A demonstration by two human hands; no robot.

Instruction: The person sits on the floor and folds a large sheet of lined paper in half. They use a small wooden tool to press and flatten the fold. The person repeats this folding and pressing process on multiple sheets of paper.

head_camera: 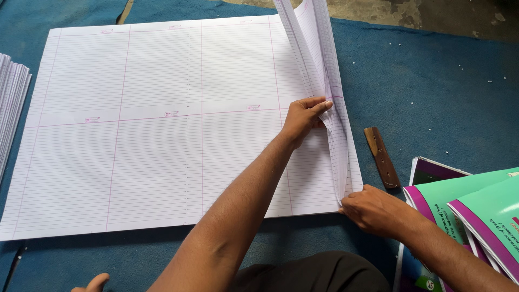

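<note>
At the far left edge a stack of ruled sheets (12,103) lies on the blue floor mat (432,92), just beside the large ruled sheets (151,130) that spread flat across the middle of the scene. That big pile lies with its long axis running left to right, and its right margin is where both hands work. There a lifted bundle of sheets (319,59) stands up from the pile and curls over toward the left, its raised edge running near to far, from the near right corner up past the top of the view. The left hand (303,116) reaches in from the near side, its forearm crossing diagonally over the flat paper, and its grip is closed on the lifted bundle about midway along that edge, fingers pressed against the standing sheets. The right hand (373,208) sits at the near right corner of the pile, its grip pinched shut on the lower end of the same bundle, so it is the nearer hand and the left the farther one along the fold line. Just right of the paper a dark wooden strip (381,157) lies on the mat, angled near to far. At the far right a fan of green and purple booklet covers (476,211) overlaps beside the right forearm.
</note>
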